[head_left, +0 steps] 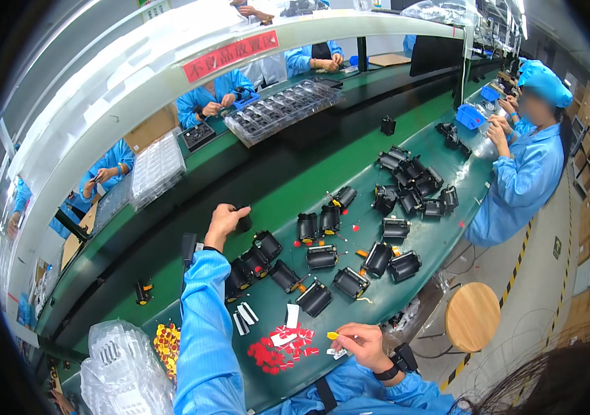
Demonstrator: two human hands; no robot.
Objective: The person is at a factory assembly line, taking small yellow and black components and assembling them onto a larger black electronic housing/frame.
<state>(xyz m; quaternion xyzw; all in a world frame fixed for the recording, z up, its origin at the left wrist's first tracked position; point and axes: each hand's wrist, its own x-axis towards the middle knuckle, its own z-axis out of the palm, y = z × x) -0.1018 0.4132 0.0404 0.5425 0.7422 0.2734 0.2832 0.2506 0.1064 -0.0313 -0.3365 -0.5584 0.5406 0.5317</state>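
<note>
My left hand (224,223) reaches far over the green bench, its fingers closed on a black plastic part (244,220) that is partly hidden. Near the front edge, my right hand (361,344) pinches a small yellow piece (334,335) between thumb and fingertips. Between my arms lies a scattered pile of small red discs (265,355) with white strips (293,316) around it. Several black roller-like assemblies (314,297), some with orange ribbon tabs, spread across the bench beyond them. A heap of small yellow and red pieces (166,342) sits left of my left sleeve.
A clear plastic bag (121,373) fills the lower left. One lone assembly (143,292) rests on the green belt. Clear trays (282,111) line the far side, where co-workers handle parts. At right, a person in blue (524,162) works near a blue bin (470,117); a round wooden stool (475,317) stands nearby.
</note>
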